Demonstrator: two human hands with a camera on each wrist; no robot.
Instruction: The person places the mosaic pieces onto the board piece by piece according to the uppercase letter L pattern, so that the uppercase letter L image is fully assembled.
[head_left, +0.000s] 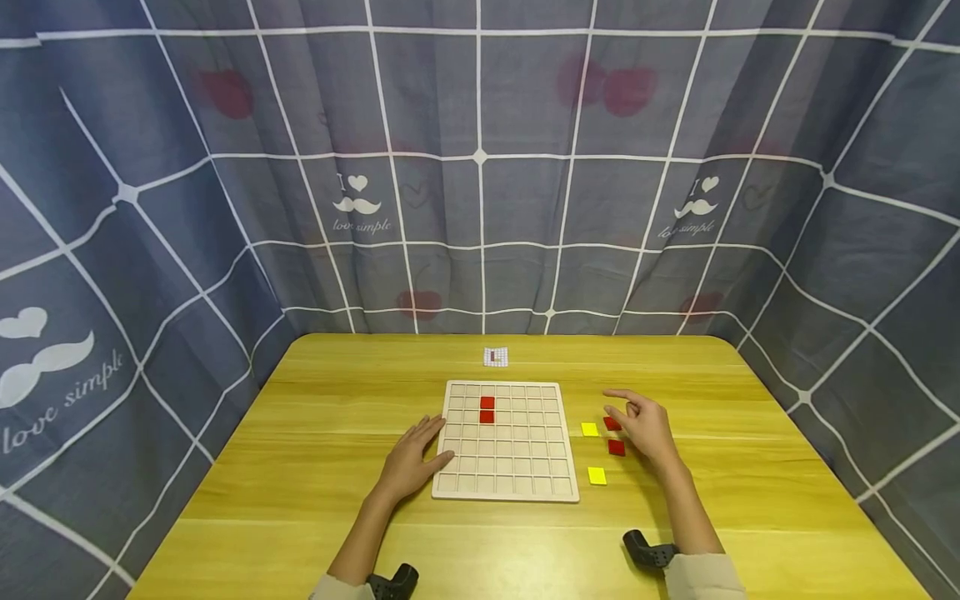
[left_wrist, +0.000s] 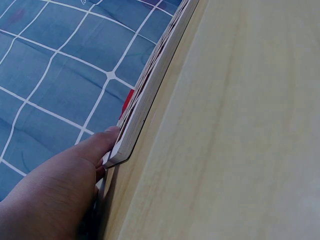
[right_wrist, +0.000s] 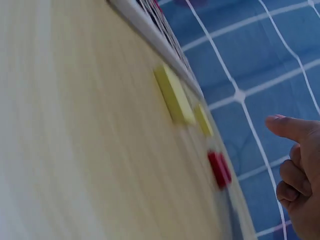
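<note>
A pale wooden grid board [head_left: 504, 485] lies on the table, with two red square tiles [head_left: 487, 403] in adjoining cells near its far side. Along the board's left edge rests my left hand [head_left: 408, 462], fingers stretched forward and thumb on the rim. My right hand [head_left: 647, 429] hovers right of the board, index finger and thumb apart, nothing between them. Below it lie a red tile [head_left: 617, 448] and another red tile [head_left: 611, 423], partly hidden by the thumb. Two yellow tiles, one farther [head_left: 589, 429] and one nearer [head_left: 597, 476], lie between board and hand.
Behind the board, a small card [head_left: 496, 357] with a printed grid and coloured pattern lies on the wooden table [head_left: 360, 375]. A grey checked curtain [head_left: 480, 208] stands around the table's back and sides. Black devices [head_left: 647, 550] are strapped at both wrists.
</note>
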